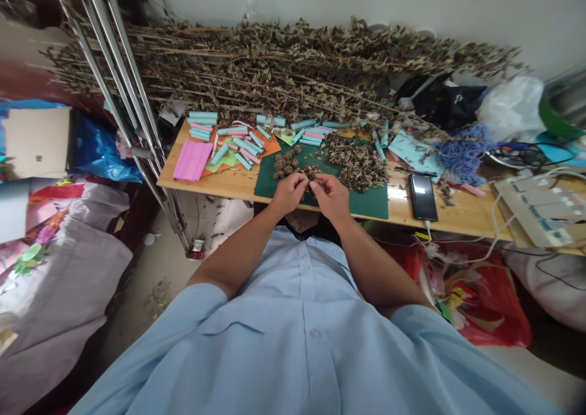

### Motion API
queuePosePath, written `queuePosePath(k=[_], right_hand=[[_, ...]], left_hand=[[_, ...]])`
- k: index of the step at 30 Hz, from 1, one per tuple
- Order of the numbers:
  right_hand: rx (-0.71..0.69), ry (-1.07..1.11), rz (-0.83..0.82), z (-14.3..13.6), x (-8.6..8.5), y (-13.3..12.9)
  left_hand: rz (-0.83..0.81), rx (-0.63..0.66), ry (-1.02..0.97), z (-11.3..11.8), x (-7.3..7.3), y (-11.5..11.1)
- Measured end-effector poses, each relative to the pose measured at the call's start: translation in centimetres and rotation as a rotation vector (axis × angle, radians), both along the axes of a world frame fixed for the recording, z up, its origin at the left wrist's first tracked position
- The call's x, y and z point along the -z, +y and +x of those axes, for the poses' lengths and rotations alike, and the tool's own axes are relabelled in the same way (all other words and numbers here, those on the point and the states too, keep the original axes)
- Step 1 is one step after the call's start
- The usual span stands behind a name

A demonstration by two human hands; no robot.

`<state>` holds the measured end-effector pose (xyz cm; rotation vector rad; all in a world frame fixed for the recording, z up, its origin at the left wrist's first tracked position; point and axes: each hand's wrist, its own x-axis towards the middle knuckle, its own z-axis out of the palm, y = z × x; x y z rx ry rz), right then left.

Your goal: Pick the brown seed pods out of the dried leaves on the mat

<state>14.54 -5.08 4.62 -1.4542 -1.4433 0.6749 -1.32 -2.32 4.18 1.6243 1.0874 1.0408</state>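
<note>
My left hand (290,193) and my right hand (330,196) meet at the front edge of a green mat (370,202), fingertips pinched close together. Between them is a bit of dried plant matter, too small to make out clearly. Just beyond the fingers lies a little crumbled dried leaf (309,171). A clump of dark, rounded dried pieces (286,162) sits beyond my left hand. The larger heap of dried leaves (359,166) is on the mat beyond my right hand.
Long dried stalks (274,67) stretch across the back of the wooden table (220,187). Blue and pink paper rolls (247,146) lie at left, beside a pink sheet (192,160). A phone (423,196), blue string (467,152) and power strip (540,207) are at right. Metal poles (123,79) stand left.
</note>
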Motion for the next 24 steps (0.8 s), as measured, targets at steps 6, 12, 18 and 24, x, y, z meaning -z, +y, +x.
queuePosePath(k=[6, 12, 18, 24], right_hand=[[0.004, -0.015, 0.008, -0.47, 0.05, 0.31], [-0.013, -0.094, 0.038, -0.27, -0.21, 0.34], [-0.029, -0.204, 0.029, 0.22, -0.62, 0.22], [-0.004, -0.146, 0.001, 0.41, -0.47, 0.38]], left_hand=[[-0.005, 0.016, 0.019, -0.02, 0.00, 0.09], [0.025, 0.037, 0.036, 0.03, 0.04, 0.07], [0.020, 0.035, 0.020, -0.12, -0.23, -0.03], [0.006, -0.022, 0.014, 0.22, 0.30, 0.15]])
